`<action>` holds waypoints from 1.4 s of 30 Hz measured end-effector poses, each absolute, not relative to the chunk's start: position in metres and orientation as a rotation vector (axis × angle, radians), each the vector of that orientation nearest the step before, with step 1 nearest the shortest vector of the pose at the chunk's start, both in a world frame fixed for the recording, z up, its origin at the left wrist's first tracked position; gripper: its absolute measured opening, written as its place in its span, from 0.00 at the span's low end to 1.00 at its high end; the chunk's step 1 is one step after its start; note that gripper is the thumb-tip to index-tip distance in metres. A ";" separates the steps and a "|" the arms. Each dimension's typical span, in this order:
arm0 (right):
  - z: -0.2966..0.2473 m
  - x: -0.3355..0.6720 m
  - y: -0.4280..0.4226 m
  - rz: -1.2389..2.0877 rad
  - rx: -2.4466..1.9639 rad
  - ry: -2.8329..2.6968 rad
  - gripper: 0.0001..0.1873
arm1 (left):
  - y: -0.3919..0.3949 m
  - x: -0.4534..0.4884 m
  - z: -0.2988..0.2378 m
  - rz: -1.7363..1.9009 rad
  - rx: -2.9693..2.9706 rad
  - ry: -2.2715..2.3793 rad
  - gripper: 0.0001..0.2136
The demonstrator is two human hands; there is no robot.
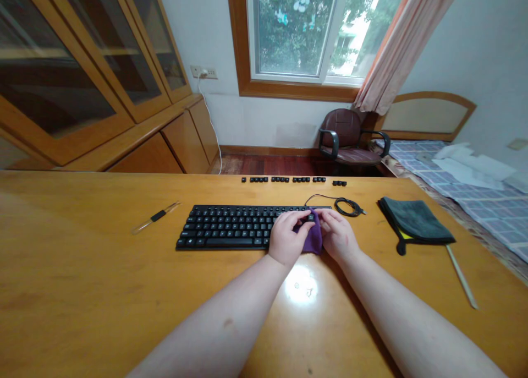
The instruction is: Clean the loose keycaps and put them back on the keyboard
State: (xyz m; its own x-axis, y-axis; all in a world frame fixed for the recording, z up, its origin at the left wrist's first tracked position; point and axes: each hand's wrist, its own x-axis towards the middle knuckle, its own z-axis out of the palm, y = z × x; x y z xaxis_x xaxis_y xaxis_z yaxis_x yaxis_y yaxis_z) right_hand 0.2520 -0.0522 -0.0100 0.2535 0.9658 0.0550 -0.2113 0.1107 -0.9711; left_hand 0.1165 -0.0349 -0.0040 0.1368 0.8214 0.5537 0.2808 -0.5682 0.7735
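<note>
A black keyboard (225, 226) lies on the wooden desk, its top row of key positions showing small stems without caps. Over its right end, my left hand (284, 239) pinches a small black keycap (310, 217) between thumb and fingers. My right hand (338, 236) is closed on a purple cloth (314, 239), which hangs between both hands and touches the keycap. The fingertips of my right hand are partly hidden behind the cloth. Both hands cover the keyboard's right part.
Loose black keycaps (280, 179) line the desk's far edge in groups. A coiled cable (348, 207) lies behind my right hand. To the right are folded dark cloths (416, 221) and a pale thin stick (462, 278); at left, a wire keycap puller (158, 215).
</note>
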 end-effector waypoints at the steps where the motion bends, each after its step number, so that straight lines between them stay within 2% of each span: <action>1: -0.010 0.252 -0.052 1.091 -1.072 -0.899 0.11 | -0.035 0.116 -0.004 1.434 1.922 1.062 0.11; 13: -0.015 0.254 -0.049 1.171 -1.035 -0.923 0.19 | -0.030 0.116 -0.012 1.494 1.945 0.963 0.13; 18: -0.012 0.253 -0.052 1.140 -1.039 -1.043 0.16 | -0.029 0.114 -0.011 1.414 1.903 0.891 0.14; 23: -0.005 0.255 -0.056 0.966 -1.148 -1.163 0.10 | -0.032 0.115 -0.006 1.403 1.797 0.895 0.12; 30: -0.005 0.258 -0.059 0.832 -1.173 -1.218 0.13 | -0.032 0.116 -0.002 1.382 1.618 0.952 0.07; 37: -0.003 0.259 -0.060 0.640 -1.227 -1.224 0.05 | -0.033 0.116 -0.002 1.352 1.603 0.998 0.06; 42: -0.002 0.258 -0.060 0.739 -1.207 -1.246 0.07 | -0.032 0.117 0.000 1.319 1.565 1.043 0.06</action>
